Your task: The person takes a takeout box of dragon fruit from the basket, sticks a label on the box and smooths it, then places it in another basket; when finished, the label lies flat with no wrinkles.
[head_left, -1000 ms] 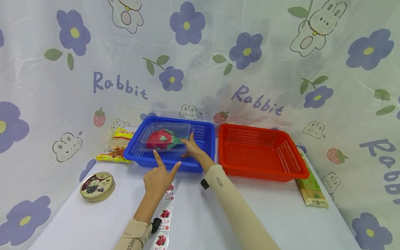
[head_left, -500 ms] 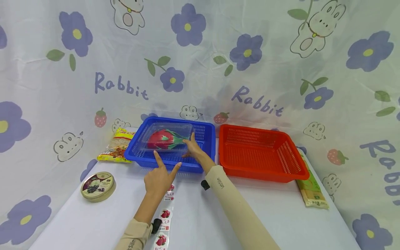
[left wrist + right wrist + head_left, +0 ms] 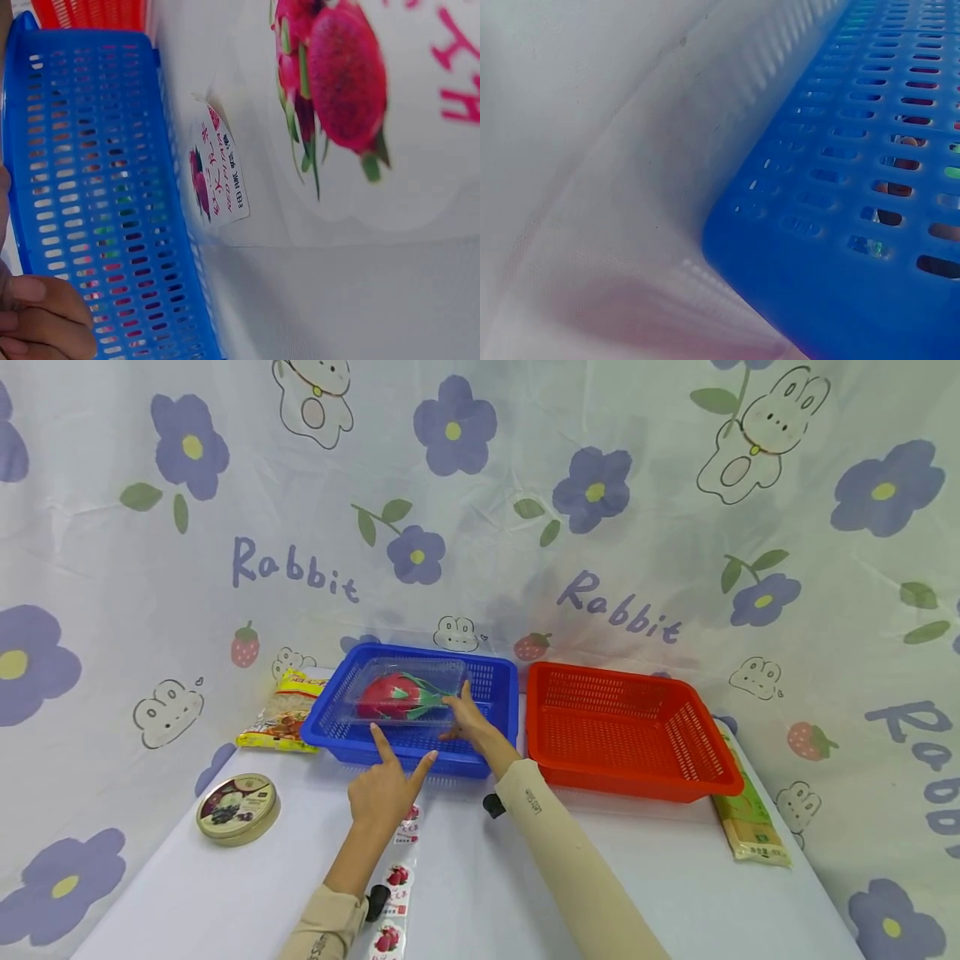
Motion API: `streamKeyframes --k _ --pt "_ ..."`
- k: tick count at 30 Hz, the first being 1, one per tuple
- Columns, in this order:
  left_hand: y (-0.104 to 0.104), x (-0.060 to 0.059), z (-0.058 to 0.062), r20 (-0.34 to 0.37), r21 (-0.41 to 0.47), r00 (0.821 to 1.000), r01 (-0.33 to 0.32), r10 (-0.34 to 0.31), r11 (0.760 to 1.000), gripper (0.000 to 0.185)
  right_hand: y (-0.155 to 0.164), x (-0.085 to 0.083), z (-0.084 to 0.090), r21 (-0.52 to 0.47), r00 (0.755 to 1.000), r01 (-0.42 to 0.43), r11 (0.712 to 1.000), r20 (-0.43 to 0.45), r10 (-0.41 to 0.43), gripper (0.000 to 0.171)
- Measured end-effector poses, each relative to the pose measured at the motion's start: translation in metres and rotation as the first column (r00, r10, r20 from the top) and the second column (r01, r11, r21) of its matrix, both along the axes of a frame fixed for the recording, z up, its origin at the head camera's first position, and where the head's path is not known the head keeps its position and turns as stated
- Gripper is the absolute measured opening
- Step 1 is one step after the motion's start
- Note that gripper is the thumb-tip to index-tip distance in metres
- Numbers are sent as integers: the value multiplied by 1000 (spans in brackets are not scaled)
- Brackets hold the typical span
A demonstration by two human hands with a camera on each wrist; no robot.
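Observation:
A clear plastic box [image 3: 438, 672] with a dragon fruit [image 3: 386, 697] inside sits in the blue basket [image 3: 487, 750], in the head view. My left hand [image 3: 381, 792] is at the basket's front with index finger and thumb spread apart. Its index fingertip is at the box's front edge; I cannot tell whether it touches. The other fingers are curled, and in the left wrist view [image 3: 49, 319] they appear before the basket wall. My right hand [image 3: 472, 720] reaches over the basket rim, fingers spread at the box's right end. The right wrist view mostly shows the slotted blue wall [image 3: 802, 262].
A red basket [image 3: 600, 777] stands to the right, beside a green-and-yellow packet [image 3: 753, 835]. On the left are a yellow packet [image 3: 281, 718] and a round tin [image 3: 238, 810]. A strip of dragon fruit stickers [image 3: 396, 893] runs along the white table.
The whole head view has shifted slightly downward and to the right. Both hands, the box and the basket keep their positions relative to one another.

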State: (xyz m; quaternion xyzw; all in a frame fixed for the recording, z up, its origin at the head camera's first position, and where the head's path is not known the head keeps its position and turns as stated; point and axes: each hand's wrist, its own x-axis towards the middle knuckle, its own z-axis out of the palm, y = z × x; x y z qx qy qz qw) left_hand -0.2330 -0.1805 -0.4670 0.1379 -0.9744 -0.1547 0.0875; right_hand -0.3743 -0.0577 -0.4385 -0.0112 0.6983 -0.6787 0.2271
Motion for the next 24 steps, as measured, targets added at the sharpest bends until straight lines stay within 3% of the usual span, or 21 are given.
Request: streamKeyframes --k 14,24 --pt "0 2 -2 -23 4 1000 1 -1 1000 118 6 3 7 -92 1000 12 996 18 -10 79" --pt "1 3 -1 -21 29 1000 4 -4 1000 117 7 5 8 -103 1000 14 995 9 -13 79"
